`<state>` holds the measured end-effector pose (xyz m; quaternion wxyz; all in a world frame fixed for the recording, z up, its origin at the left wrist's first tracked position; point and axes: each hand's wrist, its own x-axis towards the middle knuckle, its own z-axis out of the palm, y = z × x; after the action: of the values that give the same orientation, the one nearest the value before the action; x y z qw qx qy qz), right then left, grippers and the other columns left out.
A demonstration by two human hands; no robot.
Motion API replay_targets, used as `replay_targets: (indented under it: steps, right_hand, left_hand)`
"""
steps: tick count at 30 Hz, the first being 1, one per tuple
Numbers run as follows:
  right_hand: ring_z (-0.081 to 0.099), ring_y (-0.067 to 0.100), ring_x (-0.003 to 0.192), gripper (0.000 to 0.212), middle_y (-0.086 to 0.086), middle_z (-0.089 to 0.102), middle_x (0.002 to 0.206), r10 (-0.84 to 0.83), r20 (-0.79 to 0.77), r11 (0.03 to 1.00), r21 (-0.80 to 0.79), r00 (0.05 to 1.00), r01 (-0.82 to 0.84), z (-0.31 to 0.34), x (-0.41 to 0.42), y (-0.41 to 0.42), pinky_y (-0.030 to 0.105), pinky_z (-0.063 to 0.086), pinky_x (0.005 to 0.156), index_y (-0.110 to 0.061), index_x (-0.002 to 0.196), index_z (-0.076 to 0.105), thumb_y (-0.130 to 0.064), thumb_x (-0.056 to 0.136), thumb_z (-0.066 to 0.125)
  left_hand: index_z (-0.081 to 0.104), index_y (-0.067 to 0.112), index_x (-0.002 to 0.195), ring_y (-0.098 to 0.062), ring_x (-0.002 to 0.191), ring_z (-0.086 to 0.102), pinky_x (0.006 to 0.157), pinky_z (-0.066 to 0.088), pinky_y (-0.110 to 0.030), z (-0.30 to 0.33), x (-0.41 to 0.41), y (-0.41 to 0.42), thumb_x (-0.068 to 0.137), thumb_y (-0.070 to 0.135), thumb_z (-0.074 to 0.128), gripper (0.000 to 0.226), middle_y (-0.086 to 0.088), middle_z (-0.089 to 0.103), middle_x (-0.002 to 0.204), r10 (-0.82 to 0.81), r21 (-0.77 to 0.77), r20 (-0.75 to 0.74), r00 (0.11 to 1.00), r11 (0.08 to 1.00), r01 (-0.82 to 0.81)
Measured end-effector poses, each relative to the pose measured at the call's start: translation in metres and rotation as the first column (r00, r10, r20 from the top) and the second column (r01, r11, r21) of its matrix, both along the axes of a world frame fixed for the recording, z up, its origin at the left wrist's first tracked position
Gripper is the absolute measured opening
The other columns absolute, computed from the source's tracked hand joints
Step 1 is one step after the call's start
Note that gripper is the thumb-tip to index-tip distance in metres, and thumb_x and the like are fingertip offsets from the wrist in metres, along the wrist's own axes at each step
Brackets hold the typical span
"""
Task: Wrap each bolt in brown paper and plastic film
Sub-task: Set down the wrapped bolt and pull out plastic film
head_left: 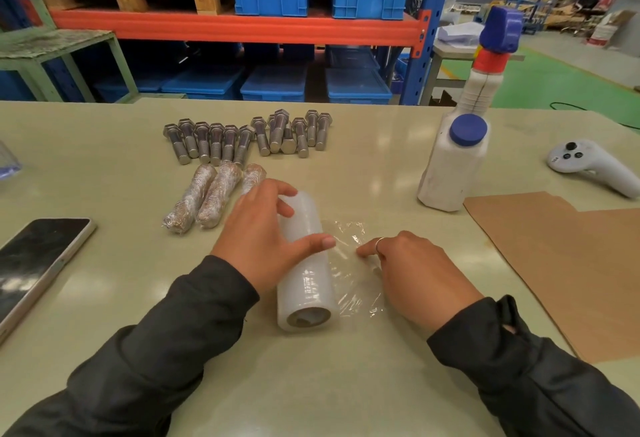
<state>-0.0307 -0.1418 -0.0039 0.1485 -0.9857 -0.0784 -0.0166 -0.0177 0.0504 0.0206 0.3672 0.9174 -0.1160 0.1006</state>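
- Film roll point(306, 263) lies on its side mid-table point(104, 166), core end toward the near edge.
- Left hand point(263, 232) grips the roll's far half, thumb over the top, fingers curled round the left side.
- Right hand point(412, 270) presses the loose film sheet point(349, 263) flat on the table just right of the roll; fingers curled under, so whether they pinch the film I cannot tell.
- Bare bolts point(242, 137) sit in a loose row toward the far edge, one stacked on others.
- Three wrapped bolts point(211, 196) lie just left of the left hand, rightmost partly hidden behind it.
- Brown paper point(568, 263) covers the right side, running off the right edge.
- White bottle point(457, 163) stands beyond the paper; controller point(588, 166) far right; phone point(34, 263) at the left edge.
- Open surface between phone and roll, and along the near edge between the sleeves.
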Motion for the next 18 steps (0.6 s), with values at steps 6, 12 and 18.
replay_targets:
  steps: [6,12,18]
  right_hand:
    - [0.055,0.023,0.103,0.057,0.001,0.05,0.107,-0.014,0.024,0.998,-0.053,1.0,0.015,0.01,0.001,-0.011,0.02,0.032,0.071,-0.04,0.13,0.049,-0.002,0.089,0.043]
    - [0.052,0.015,0.086,0.04,-0.005,0.054,0.102,-0.094,-0.021,0.988,-0.127,0.995,0.091,0.018,-0.011,-0.054,0.021,0.032,0.063,-0.045,0.111,0.054,-0.01,0.095,0.041]
    - [0.049,0.013,0.072,0.041,-0.008,0.038,0.089,-0.146,0.106,0.973,-0.165,0.984,0.162,-0.001,-0.033,-0.062,0.023,0.041,0.058,-0.052,0.125,0.032,-0.022,0.098,0.033]
  left_hand:
    - [0.05,0.044,0.1,0.009,0.129,0.022,0.105,0.002,-0.002,0.005,0.001,0.003,0.088,-0.002,0.038,0.049,0.027,0.041,0.123,-0.408,0.065,-0.071,0.91,0.909,0.413]
    - [0.06,0.036,0.084,0.006,0.127,0.033,0.101,0.021,-0.004,-0.002,-0.007,-0.007,0.078,0.041,0.058,0.008,0.026,0.058,0.106,-0.416,-0.09,-0.065,0.907,0.908,0.41]
    - [0.051,0.031,0.089,-0.002,0.13,0.03,0.102,0.019,-0.008,-0.01,-0.015,-0.021,0.069,0.052,0.054,0.029,0.019,0.053,0.109,-0.436,-0.054,0.022,0.9,0.898,0.436]
